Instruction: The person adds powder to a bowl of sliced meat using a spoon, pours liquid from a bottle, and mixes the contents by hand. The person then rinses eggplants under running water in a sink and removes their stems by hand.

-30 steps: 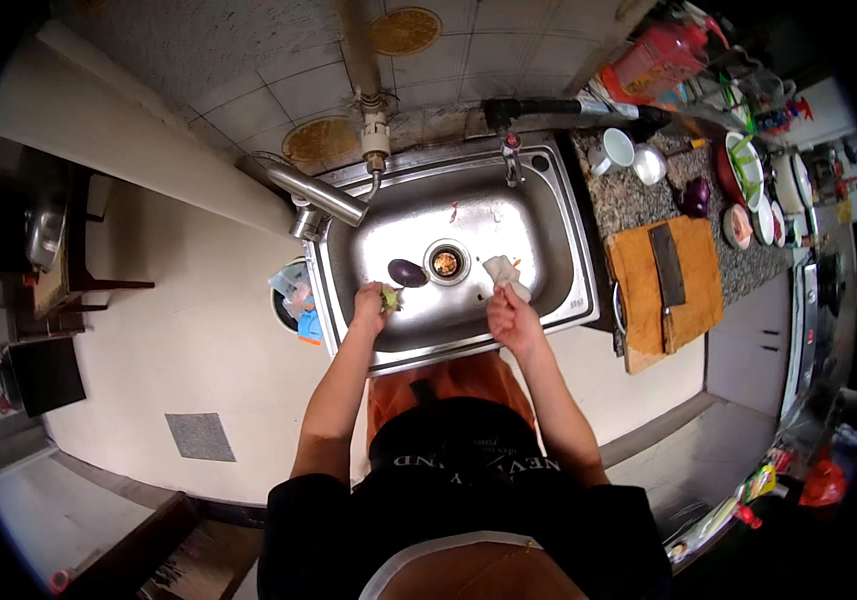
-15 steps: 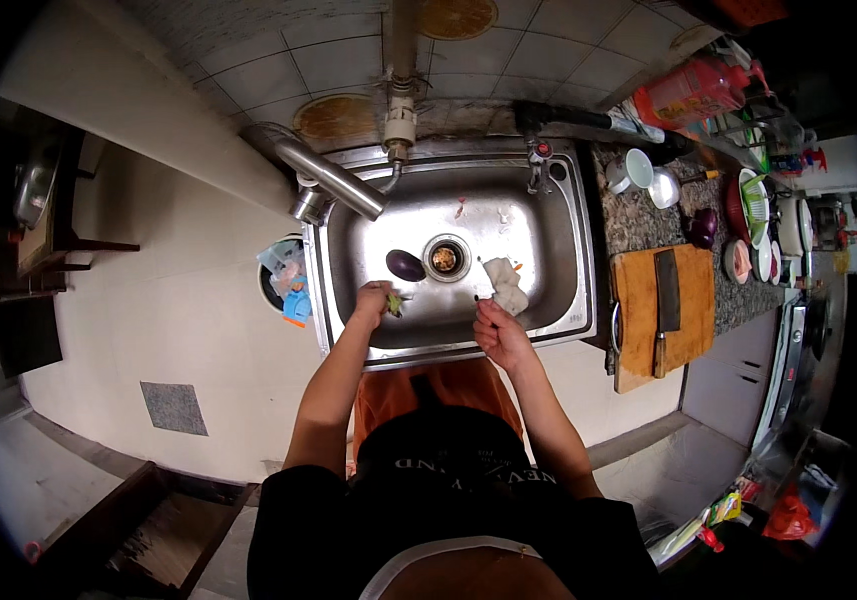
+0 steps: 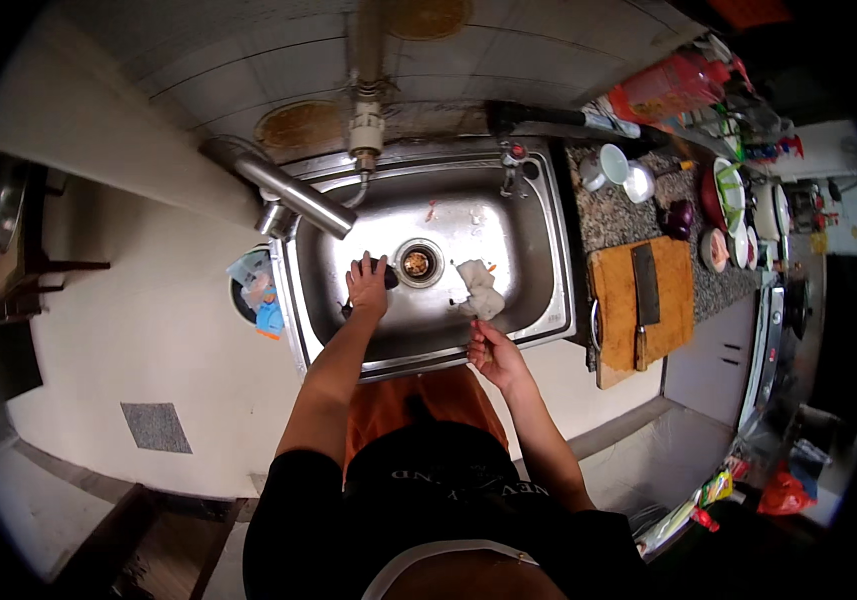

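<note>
My left hand lies over a dark purple eggplant in the steel sink, left of the drain. Its fingers are stretched and spread, and they hide most of the eggplant. A small dark scrap is beside that wrist, on the sink's left side. At the front rim of the sink, my right hand is closed, fingertips pinched together. Whatever it holds is too small to make out. Just beyond those fingertips a crumpled whitish cloth-like thing sits on the basin floor.
A steel spout reaches over the basin's back left, and a tap stands at the back right. On the right counter, a cleaver rests on a wooden board, with bowls behind. A bin adjoins the sink's left side.
My left hand has let go of the green stem piece and moved forward onto the eggplant. My right hand has drawn back toward the front rim. The whole view has shifted slightly.
</note>
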